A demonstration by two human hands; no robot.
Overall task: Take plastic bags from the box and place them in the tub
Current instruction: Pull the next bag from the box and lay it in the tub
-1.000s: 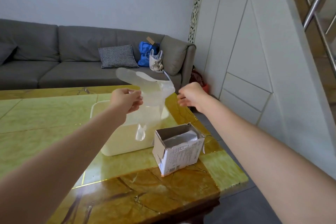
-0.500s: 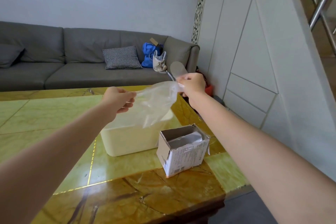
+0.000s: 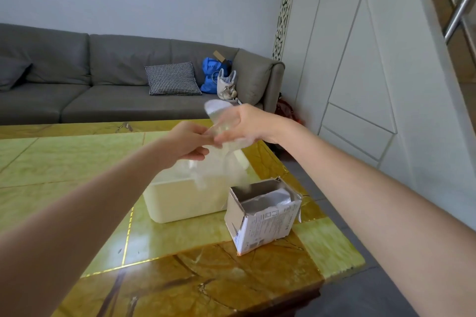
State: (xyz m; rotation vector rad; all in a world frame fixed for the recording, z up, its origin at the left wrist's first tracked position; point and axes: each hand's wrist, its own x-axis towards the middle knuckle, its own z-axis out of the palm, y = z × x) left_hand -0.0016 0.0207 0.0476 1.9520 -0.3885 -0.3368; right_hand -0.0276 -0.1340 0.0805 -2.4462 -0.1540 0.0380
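Both hands have drawn together since half a second ago: the stretched bag is now gathered between them, and the view has swung slightly so the tub and box sit lower and more to the right. The clear plastic bag [image 3: 226,147] hangs in the air above the tub, bunched at the top where the hands meet, its loose end trailing down toward 5 o'clock, reaching the open top of the box. A rounded flap of it sticks up at 12 o'clock above the right hand. The left hand [image 3: 186,143] pinches the bag at its 3 o'clock side, fingers curled round the film. The right hand [image 3: 247,123] closes on the bag from the opposite side, its fingers wrapped round the gathered plastic; the two hands touch or nearly touch.

Below the hands stands the cream tub [image 3: 180,201], upright on the table, its rim partly hidden by the hanging bag. Just beside it at 4 o'clock stands the cardboard box [image 3: 262,216], torn open at the top, with more pale plastic showing inside. Both rest on the yellow-green and brown marble table [image 3: 180,273].

Beyond the table at 12 o'clock runs a grey sofa [image 3: 103,85] bearing a checked cushion [image 3: 171,78], a blue bag [image 3: 210,76] and a pale handbag [image 3: 226,85].
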